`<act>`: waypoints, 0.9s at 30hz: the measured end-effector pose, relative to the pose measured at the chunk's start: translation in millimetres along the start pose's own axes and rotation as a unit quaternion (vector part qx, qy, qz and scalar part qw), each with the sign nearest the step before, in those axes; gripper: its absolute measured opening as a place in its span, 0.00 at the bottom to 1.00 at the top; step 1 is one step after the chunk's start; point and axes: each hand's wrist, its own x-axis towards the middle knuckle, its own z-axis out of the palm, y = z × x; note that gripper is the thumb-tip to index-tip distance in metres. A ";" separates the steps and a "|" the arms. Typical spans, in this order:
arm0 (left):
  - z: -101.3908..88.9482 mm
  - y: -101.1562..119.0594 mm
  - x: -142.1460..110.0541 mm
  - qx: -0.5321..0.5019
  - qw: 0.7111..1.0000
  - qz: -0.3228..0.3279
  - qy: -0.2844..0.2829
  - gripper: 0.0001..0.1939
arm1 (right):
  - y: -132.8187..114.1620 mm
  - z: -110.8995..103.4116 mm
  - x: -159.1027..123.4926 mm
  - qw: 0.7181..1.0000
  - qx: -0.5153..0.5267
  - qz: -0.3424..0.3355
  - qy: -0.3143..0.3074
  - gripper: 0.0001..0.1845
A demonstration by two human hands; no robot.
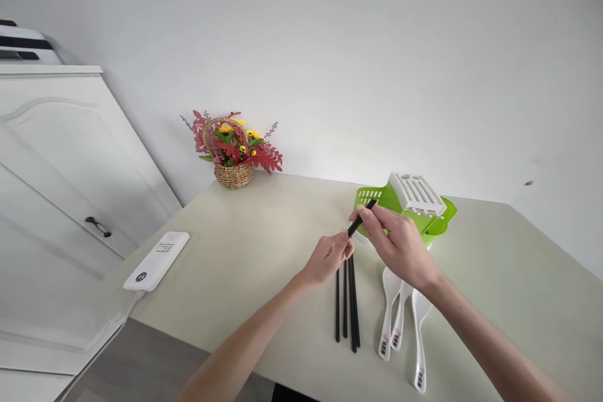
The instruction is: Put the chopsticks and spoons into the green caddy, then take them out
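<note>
Black chopsticks (362,218) are held slantwise between both hands, above the table; how many are in the grip I cannot tell. My left hand (328,256) is closed round their lower end. The fingers of my right hand (396,244) pinch them near the upper end. Below my left hand, several more black chopsticks (345,308) lie side by side on the table. White plastic spoons (419,345) with labelled handles lie below my right hand, their heads partly covered by it. Behind that hand stands a green plastic rack (436,226) with a white slotted holder (417,193).
A wicker basket (234,175) of artificial flowers stands against the wall at the back left. A white power bank (157,260) with a cable lies at the table's left edge. Beside the table (264,245) is a white cabinet (56,201).
</note>
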 end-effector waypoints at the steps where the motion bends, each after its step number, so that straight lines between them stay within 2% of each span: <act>1: -3.8 -4.8 3.3 0.008 1.000 0.000 0.004 0.36 | 2.9 0.0 4.2 1.000 -0.006 -0.006 0.018 0.24; 5: -18.4 -26.3 13.5 0.043 0.998 -0.008 0.042 0.35 | 13.6 -1.9 24.0 0.997 -0.021 -0.003 0.068 0.24; 9: -24.7 -41.4 17.4 0.037 0.997 -0.022 0.058 0.34 | 23.1 -2.1 43.6 0.997 -0.012 0.028 0.076 0.21; 13: -27.3 -42.1 17.0 0.023 0.997 -0.042 0.057 0.34 | 29.2 -3.0 61.7 0.998 0.020 0.061 0.013 0.21; 18: -29.8 -35.5 18.8 -0.028 0.995 -0.076 0.053 0.36 | 31.0 -0.9 82.7 0.997 0.003 0.045 -0.060 0.23; 22: -30.0 -32.4 20.5 -0.090 0.990 -0.102 0.031 0.36 | 31.5 5.1 89.4 0.996 -0.011 0.038 -0.074 0.24; 27: -29.0 -36.3 24.9 -0.139 0.982 -0.127 0.004 0.37 | 38.9 1.3 86.2 0.998 -0.021 0.025 -0.051 0.25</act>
